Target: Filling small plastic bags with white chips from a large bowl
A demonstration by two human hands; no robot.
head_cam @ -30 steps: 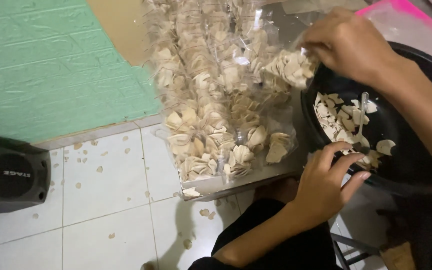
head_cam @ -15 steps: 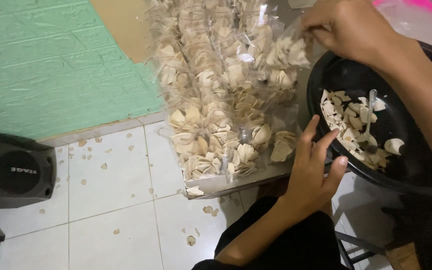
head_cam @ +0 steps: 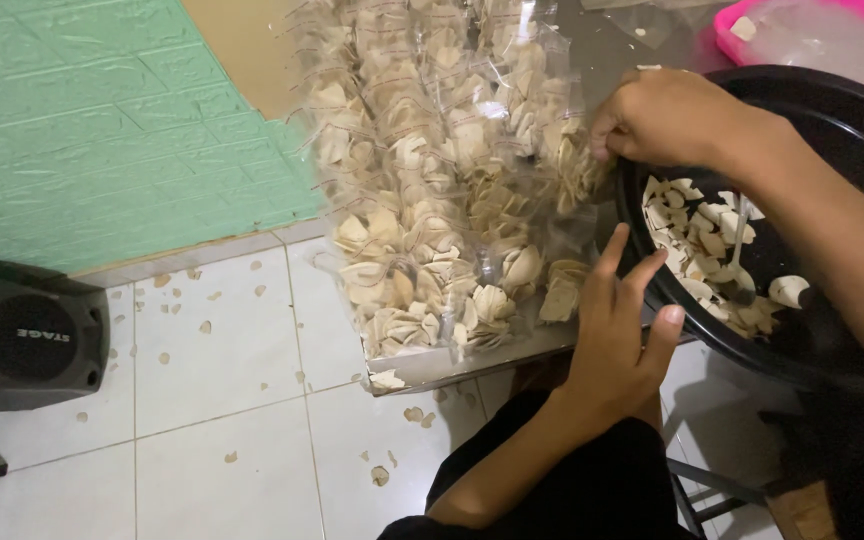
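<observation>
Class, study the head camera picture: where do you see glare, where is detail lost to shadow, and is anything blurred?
Head view: glare flecks the clear packets of chips; the black bowl and the dark clothing at bottom right sink into shadow; the right hand and left hand look slightly soft, while the speaker stays dim; the white floor tiles are evenly lit.

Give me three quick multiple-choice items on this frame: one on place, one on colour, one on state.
1. Where is the speaker?
A. on the floor at left
B. inside the bowl
C. on the bags

2. What colour is the bowl?
A. white
B. black
C. green

3. How is the left hand?
A. fisted around a spoon
B. open, fingers spread by the bowl's rim
C. flat on the floor

Key: 1 A, the speaker stands on the tiles at left. 2 B, the bowl is black. 3 B, the left hand is open beside the rim.
</observation>
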